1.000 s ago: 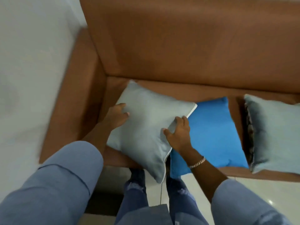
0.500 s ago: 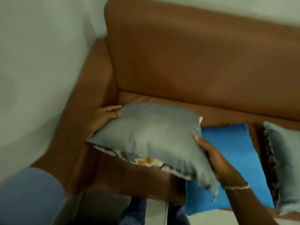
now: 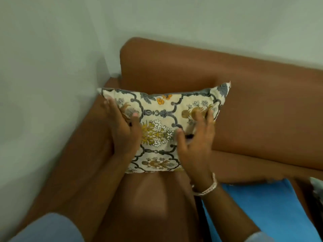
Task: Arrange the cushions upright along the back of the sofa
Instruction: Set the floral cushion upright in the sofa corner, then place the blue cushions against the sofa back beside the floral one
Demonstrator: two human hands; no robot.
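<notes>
A cushion with a cream floral front (image 3: 160, 123) stands upright in the left corner of the brown sofa, against the backrest (image 3: 253, 95). My left hand (image 3: 122, 130) grips its left edge, thumb on the front. My right hand (image 3: 195, 140) lies spread on its right half, fingers apart, pressing the face. A blue cushion (image 3: 262, 212) lies flat on the seat at the lower right. The edge of a grey cushion (image 3: 317, 187) shows at the far right.
The sofa's left armrest (image 3: 83, 154) runs beside a pale wall (image 3: 43, 84). Bare brown seat (image 3: 148, 206) lies in front of the upright cushion. The backrest to the right of it is uncovered.
The cushion went from lying grey side up on the seat to standing in the corner with its floral side facing me. Both hands moved with it; the view shifted up and left.
</notes>
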